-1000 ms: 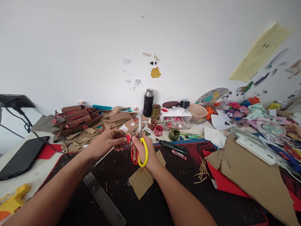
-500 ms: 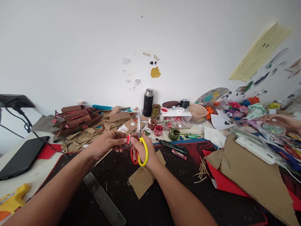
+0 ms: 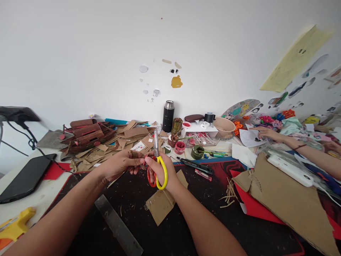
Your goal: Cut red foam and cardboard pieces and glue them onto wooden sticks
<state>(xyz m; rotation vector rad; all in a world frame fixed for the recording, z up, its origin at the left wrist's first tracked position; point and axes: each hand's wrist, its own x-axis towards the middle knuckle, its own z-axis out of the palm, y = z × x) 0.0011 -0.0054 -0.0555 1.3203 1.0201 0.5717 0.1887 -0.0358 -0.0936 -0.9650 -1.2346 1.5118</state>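
My left hand (image 3: 125, 163) pinches a small red piece (image 3: 145, 159), likely paper, between thumb and fingertips. In my right hand (image 3: 163, 172) are scissors (image 3: 161, 174) with one yellow and one red handle, their blades pointing up and away from me. My right thumb tip meets the red piece beside my left fingertips. Below the hands, a square of brown cardboard (image 3: 160, 206) and a clear ruler (image 3: 118, 225) lie on the dark mat (image 3: 207, 220).
Cardboard scraps (image 3: 133, 137) and a brown model boat (image 3: 89, 135) are at the back left. Behind my hands stand a black flask (image 3: 168, 116) and paint jars (image 3: 197, 152). A glue gun (image 3: 18, 225) lies front left. Another person's arm (image 3: 301, 145) reaches in from the right.
The red piece has turned and now shows less of its surface, with my right thumb on it. The other person's arm has reached farther left to a white paper.
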